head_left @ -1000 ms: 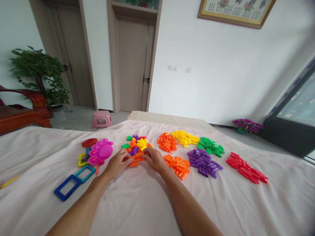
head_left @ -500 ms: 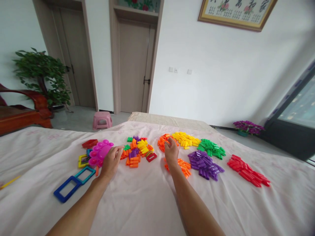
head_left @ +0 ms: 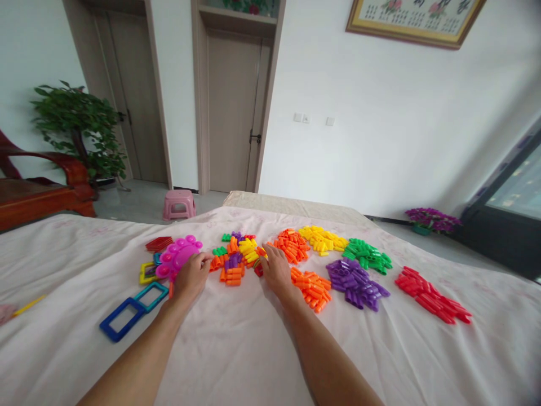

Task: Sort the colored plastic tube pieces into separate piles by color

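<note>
The tubes (head_left: 231, 276) lie in a mixed cluster on the cloth (head_left: 228, 338) between the left hand (head_left: 193, 276), loosely curled just beside them, and the right hand (head_left: 275, 269), half open over their right edge; whether either grips anything, I cannot tell. They look like light, stiff, fairly slick plastic, hard to break, best pinched mid-length between thumb and forefinger. No label shows on them, and the framed print's (head_left: 414, 20) characters are too small to read.
</note>
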The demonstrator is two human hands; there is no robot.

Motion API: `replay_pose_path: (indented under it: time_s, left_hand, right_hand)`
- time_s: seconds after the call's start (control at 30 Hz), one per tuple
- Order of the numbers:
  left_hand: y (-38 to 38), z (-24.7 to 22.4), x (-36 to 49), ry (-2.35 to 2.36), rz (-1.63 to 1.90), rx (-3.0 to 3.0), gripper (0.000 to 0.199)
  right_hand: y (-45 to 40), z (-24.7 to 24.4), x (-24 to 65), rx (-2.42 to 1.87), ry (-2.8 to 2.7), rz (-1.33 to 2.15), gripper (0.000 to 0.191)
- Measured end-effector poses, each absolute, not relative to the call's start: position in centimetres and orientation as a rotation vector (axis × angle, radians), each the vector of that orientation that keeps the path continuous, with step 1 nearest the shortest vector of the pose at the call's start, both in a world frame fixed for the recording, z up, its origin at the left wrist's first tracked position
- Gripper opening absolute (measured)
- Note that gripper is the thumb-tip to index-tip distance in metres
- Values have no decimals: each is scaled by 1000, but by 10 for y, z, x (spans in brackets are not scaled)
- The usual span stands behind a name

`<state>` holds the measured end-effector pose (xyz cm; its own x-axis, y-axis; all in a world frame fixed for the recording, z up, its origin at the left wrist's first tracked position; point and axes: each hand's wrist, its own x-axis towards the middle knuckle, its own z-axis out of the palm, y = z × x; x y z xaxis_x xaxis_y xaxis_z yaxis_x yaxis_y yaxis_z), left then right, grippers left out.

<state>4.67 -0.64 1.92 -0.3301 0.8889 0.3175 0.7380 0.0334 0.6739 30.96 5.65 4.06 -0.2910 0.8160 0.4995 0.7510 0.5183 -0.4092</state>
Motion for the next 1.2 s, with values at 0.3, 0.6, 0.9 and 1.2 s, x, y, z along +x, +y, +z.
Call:
replay_pose_path:
  time_s: [0.3,0.6,0.9,1.2]
  left_hand:
    - [-5,20,46,2098,1190,1680,26]
    - [-6,20,47,2087,1215,1662,27]
    - [-6,22,47,2103,1202,1664,26]
    - [-6,20,46,2069,1214,1656,29]
  right_hand:
    - [63,32,300,-1145,-2064,281,30]
    - [74,29,300,-1152,-1511,654,29]
    - [107,37,321,-1100,-891,834,52]
    - [90,32,315,-1211,-1258,567,46]
